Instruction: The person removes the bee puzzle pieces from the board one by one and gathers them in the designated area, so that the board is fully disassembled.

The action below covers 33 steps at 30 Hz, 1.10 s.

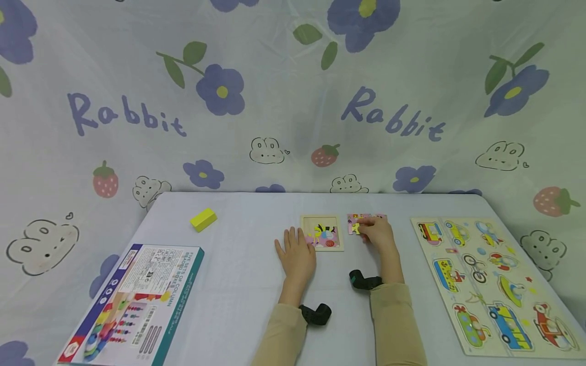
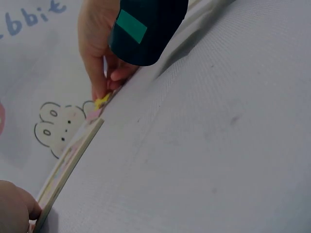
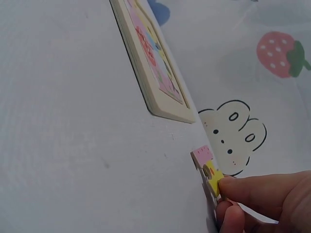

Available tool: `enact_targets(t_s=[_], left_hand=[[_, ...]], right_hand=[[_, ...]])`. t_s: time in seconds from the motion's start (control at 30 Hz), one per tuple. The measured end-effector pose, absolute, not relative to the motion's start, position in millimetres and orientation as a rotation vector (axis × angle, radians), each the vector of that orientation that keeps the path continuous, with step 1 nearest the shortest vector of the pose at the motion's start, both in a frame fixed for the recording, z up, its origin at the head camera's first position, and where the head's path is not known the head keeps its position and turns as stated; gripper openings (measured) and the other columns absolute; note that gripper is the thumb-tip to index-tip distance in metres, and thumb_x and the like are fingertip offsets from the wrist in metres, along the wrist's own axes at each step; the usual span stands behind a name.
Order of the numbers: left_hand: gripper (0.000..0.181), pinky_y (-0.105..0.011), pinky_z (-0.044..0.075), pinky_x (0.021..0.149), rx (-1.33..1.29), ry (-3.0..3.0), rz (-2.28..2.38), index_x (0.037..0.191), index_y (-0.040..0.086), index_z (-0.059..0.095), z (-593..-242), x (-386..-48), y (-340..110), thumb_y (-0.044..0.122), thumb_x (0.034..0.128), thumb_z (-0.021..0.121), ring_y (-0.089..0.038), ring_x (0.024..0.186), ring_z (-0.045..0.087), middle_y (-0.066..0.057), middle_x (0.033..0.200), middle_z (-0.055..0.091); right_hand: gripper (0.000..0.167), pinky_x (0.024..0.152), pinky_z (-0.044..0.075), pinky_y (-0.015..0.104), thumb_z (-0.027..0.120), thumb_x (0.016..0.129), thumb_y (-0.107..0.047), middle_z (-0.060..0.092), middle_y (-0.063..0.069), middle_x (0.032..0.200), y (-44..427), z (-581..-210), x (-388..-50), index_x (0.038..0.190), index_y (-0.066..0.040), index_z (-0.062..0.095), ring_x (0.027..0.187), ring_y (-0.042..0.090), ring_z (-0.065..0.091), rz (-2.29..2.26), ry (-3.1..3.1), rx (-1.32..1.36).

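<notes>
A small wooden puzzle frame (image 1: 342, 239) lies on the table, its lower part filled with pink and yellow pieces and its upper part bare. My left hand (image 1: 298, 258) lies beside it with fingers spread, the thumb side touching its left edge. To the right of the frame, my right hand (image 1: 378, 235) pinches a pink and yellow puzzle piece (image 3: 212, 180) between thumb and fingers. Another bit of pink puzzle (image 1: 380, 216) shows just behind that hand, partly hidden. In the left wrist view the right hand (image 2: 99, 53) holds the piece at the frame's far end.
A yellow block (image 1: 203, 219) lies at the back left. A boxed toy (image 1: 142, 300) takes up the left side. On the right lies a large wooden board (image 1: 499, 284) with vehicle pictures. A printed cloth (image 1: 284, 101) hangs behind the table.
</notes>
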<state>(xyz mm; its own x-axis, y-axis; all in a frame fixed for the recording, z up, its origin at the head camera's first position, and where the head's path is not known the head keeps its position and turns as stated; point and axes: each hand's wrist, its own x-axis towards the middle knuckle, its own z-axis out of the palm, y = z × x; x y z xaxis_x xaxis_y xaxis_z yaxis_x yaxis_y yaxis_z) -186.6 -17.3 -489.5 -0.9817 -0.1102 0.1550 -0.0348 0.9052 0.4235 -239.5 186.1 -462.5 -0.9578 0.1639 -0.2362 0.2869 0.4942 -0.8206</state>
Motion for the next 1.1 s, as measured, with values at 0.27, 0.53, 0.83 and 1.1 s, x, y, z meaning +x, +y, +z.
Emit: enact_targets(t_s=[0.27,0.53,0.83,1.1], left_hand=[[0.05,-0.059,0.007,0.107,0.105,-2.89,-0.649,0.135,-0.001,0.043,-489,-186,-17,0.024,0.0921,0.048,-0.035,0.136,0.023,-0.019,0.143,0.035],[0.05,-0.059,0.007,0.107,0.106,-2.894,-0.647,0.136,-0.001,0.043,-490,-186,-17,0.024,0.092,0.048,-0.035,0.136,0.023,-0.019,0.143,0.035],[0.05,-0.059,0.006,0.107,0.106,-2.896,-0.656,0.136,-0.001,0.043,-490,-187,-17,0.024,0.0922,0.048,-0.035,0.137,0.022,-0.019,0.143,0.034],[0.05,-0.059,0.006,0.107,0.113,-2.902,-0.645,0.136,0.0,0.043,-490,-187,-17,0.024,0.0926,0.048,-0.035,0.137,0.022,-0.019,0.143,0.034]], right_hand=[[0.029,0.053,0.044,0.02,0.06,0.085,-0.009,0.057,0.008,0.082,186,-463,-241,0.112,0.0,0.063,0.056,0.009,0.051,-1.486,2.609,0.42],[0.032,0.055,0.045,0.021,0.06,0.086,-0.008,0.057,0.012,0.094,179,-461,-243,0.117,0.0,0.06,0.064,0.012,0.052,-1.586,2.608,0.347],[0.029,0.063,0.049,0.023,0.057,0.088,-0.007,0.058,0.014,0.097,159,-457,-245,0.116,0.0,0.06,0.07,0.014,0.056,-1.633,2.591,0.219],[0.023,0.061,0.048,0.024,0.056,0.09,-0.009,0.059,0.012,0.091,137,-457,-244,0.111,-0.003,0.063,0.069,0.016,0.055,-1.6,2.633,0.179]])
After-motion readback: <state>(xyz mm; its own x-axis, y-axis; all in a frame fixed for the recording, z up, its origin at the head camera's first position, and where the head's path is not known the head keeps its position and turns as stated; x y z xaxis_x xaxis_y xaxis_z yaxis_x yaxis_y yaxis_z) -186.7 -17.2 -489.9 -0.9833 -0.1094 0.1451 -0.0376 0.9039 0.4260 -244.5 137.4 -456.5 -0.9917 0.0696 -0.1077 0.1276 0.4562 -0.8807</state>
